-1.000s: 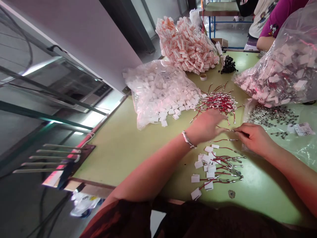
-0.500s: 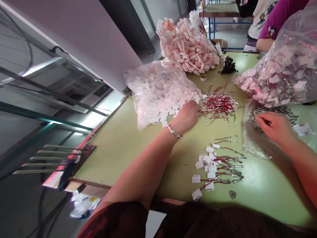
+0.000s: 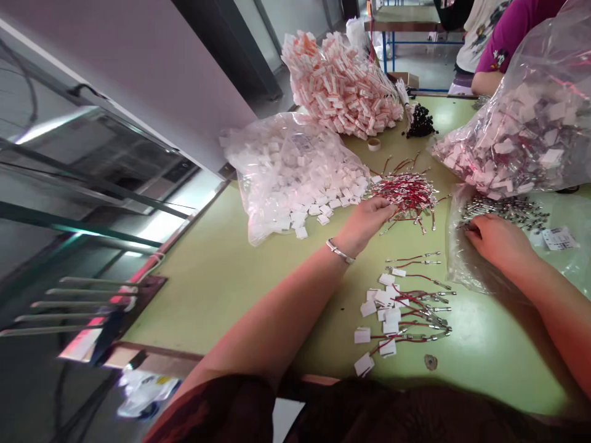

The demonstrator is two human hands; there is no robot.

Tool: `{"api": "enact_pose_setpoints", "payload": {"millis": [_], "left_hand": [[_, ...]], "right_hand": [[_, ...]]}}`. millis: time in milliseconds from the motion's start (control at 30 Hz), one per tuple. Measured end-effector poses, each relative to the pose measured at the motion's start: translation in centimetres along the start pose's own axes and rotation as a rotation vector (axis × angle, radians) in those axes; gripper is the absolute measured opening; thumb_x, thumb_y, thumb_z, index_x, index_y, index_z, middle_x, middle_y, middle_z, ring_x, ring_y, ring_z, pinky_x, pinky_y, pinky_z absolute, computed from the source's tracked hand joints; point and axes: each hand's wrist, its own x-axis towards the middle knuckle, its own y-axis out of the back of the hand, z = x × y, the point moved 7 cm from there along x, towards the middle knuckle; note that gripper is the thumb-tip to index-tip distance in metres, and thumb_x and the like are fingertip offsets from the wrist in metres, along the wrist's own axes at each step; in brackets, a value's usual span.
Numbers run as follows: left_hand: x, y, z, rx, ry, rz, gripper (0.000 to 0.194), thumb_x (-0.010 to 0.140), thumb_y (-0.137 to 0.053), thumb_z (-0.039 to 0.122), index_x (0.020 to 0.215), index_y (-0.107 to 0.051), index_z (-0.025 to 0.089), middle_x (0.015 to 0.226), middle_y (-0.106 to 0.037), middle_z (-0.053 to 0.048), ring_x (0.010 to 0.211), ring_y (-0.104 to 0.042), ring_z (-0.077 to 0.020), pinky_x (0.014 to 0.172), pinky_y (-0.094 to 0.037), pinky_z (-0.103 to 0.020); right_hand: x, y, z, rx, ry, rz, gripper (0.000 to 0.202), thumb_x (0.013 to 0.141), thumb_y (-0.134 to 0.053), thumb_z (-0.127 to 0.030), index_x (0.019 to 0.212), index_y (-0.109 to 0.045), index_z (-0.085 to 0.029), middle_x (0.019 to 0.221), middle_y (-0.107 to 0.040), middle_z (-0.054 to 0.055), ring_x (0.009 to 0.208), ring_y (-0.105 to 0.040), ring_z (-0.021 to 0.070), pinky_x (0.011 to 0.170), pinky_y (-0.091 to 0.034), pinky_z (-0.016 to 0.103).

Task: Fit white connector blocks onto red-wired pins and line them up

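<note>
Two uncapped wires, one tape roll and one wire pile can be counted; the capped wires overlap too much to be counted. The wire pile is touched at its near left edge by the left hand, its fingers drawn narrow; whether a wire is gripped cannot be told. To the right of the pile, metal parts are spread on a flat bag and reached by the right hand, closed narrowly; whether one is held cannot be told. Both wire groups are laid nearer the body than the pile, on a green table. Left of the pile, a cap bag is seen; beyond the pile, a purple sleeve and another table are seen
</note>
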Motion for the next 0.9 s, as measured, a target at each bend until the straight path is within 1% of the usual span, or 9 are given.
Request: {"api": "enact_pose_setpoints", "payload": {"millis": [67,167,267,367,467,533,600,767,900], "left_hand": [[-0.5,-0.5,0.3,-0.103,0.018,-0.015,0.025,0.079,-0.057,0.037,0.065,-0.053,0.016,0.055,-0.041,0.005,0.051,-0.033,-0.0081,0.052,-0.026,-0.023],[-0.9,-1.0,0.4,-0.152,-0.002,-0.023,0.026,0.077,-0.061,0.038,0.066,-0.057,0.015,0.055,-0.041,0.005,0.051,-0.031,-0.0071,0.052,-0.024,-0.023],[-1.0,-1.5,0.1,-0.199,-0.006,-0.03,0.024,0.073,-0.067,0.038,0.069,-0.063,0.015,0.058,-0.048,0.004,0.053,-0.035,-0.0073,0.052,-0.027,-0.023],[-1.4,-2.4,0.4,-0.24,0.004,-0.07,0.021,0.072,-0.068,0.036,0.078,-0.07,0.016,0.064,-0.058,0.002,0.056,-0.042,-0.0077,0.054,-0.032,-0.023],[-2.2,-3.6,1.2,-0.265,0.028,-0.13,0.019,0.071,-0.069,0.034,0.08,-0.073,0.017,0.073,-0.067,-0.001,0.061,-0.05,-0.0089,0.058,-0.038,-0.023],[-2.7,-4.2,1.8,-0.271,0.031,-0.165,0.017,0.071,-0.069,0.032,0.079,-0.074,0.017,0.078,-0.07,-0.002,0.066,-0.054,-0.0096,0.061,-0.041,-0.024],[-3.1,-4.7,2.1,-0.267,0.019,-0.188,0.016,0.073,-0.069,0.031,0.08,-0.074,0.017,0.078,-0.07,-0.001,0.066,-0.055,-0.0093,0.062,-0.042,-0.023],[-3.1,-4.9,2.4,-0.148,-0.092,-0.19,0.016,0.076,-0.066,0.031,0.073,-0.072,0.016,0.065,-0.065,0.002,0.057,-0.05,-0.0076,0.052,-0.038,-0.021],[-3.3,-4.5,3.0,0.095,-0.289,-0.1,0.013,0.077,-0.062,0.023,0.073,-0.073,0.018,0.065,-0.068,0.001,0.059,-0.055,-0.0092,0.054,-0.041,-0.021]], "right_hand": [[-0.1,-0.1,-0.4,-0.044,-0.005,-0.008,0.027,0.089,-0.041,-0.027,0.09,-0.064,-0.013,0.09,-0.066,0.014,0.072,-0.062,0.0223,0.055,-0.031,0.031],[0.0,0.1,-0.4,-0.078,-0.003,0.012,0.029,0.089,-0.039,-0.024,0.09,-0.065,-0.011,0.088,-0.066,0.015,0.071,-0.062,0.0236,0.055,-0.031,0.031],[-0.2,1.1,-0.3,-0.007,-0.008,0.09,0.027,0.088,-0.04,-0.025,0.09,-0.065,-0.014,0.086,-0.067,0.014,0.069,-0.061,0.0234,0.055,-0.031,0.032],[-0.9,2.7,-1.2,0.205,0.045,0.198,0.024,0.088,-0.043,-0.027,0.093,-0.064,-0.017,0.08,-0.069,0.009,0.065,-0.06,0.021,0.056,-0.034,0.031],[-2.1,3.7,-3.6,0.544,0.212,0.276,0.02,0.088,-0.048,-0.028,0.091,-0.066,-0.02,0.079,-0.07,0.005,0.068,-0.061,0.0181,0.063,-0.041,0.03],[-2.7,3.9,-4.9,0.735,0.278,0.334,0.018,0.088,-0.05,-0.028,0.09,-0.067,-0.021,0.08,-0.07,0.003,0.07,-0.061,0.016,0.066,-0.044,0.029],[-3.0,3.7,-5.5,0.832,0.291,0.369,0.018,0.088,-0.051,-0.026,0.09,-0.068,-0.021,0.078,-0.069,0.002,0.069,-0.06,0.0145,0.066,-0.044,0.028],[-2.9,3.4,-5.7,0.826,0.319,0.359,0.019,0.088,-0.051,-0.024,0.089,-0.07,-0.02,0.074,-0.066,0.003,0.067,-0.058,0.0145,0.063,-0.043,0.028],[-2.6,3.3,-5.9,0.794,0.391,0.213,0.02,0.086,-0.052,-0.023,0.08,-0.071,-0.02,0.068,-0.064,0.002,0.063,-0.056,0.0139,0.06,-0.041,0.027]]}}
